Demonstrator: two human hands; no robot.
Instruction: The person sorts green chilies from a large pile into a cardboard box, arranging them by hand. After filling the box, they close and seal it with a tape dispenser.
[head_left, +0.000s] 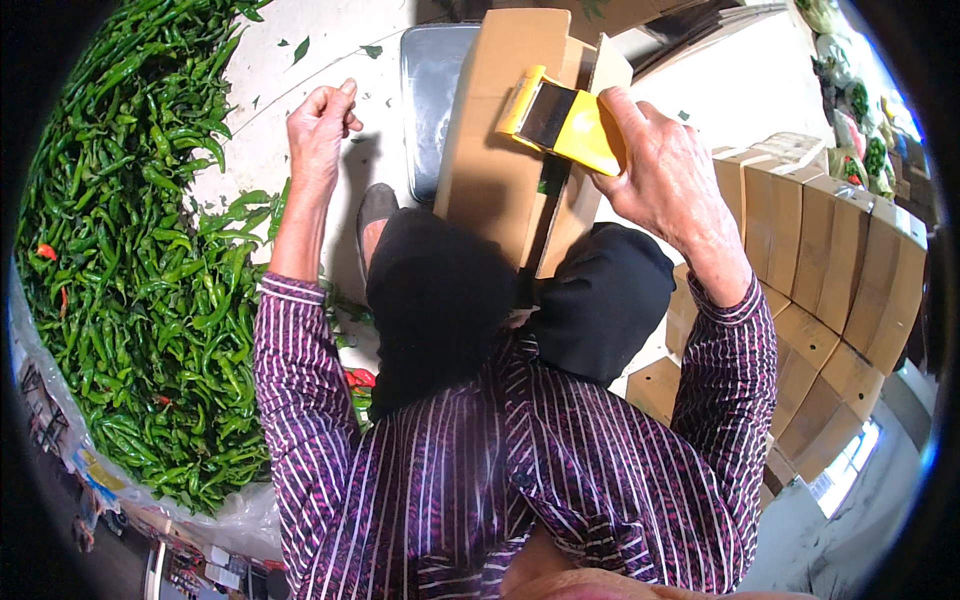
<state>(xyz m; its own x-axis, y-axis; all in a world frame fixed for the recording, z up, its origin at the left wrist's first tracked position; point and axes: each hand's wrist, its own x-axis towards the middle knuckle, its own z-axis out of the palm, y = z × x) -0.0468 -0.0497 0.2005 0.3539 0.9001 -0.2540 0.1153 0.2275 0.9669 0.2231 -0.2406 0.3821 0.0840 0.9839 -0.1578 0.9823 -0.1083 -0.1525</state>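
My right hand grips a yellow tape dispenser above a cardboard carton. The carton stands in front of my knees with its top flaps parted. A dark gap runs between the flaps, and a bit of green shows inside. My left hand is raised to the left of the carton, apart from it. Its fingers are curled in against the thumb, and I see nothing in them. Between that hand and the carton is a grey metal platform, partly hidden by the carton.
A large heap of green chili peppers fills the left side, with a few red ones. Closed cartons are stacked at right. Flattened cardboard lies beyond the carton. Filled plastic bags line the far right. Loose leaves dot the pale floor.
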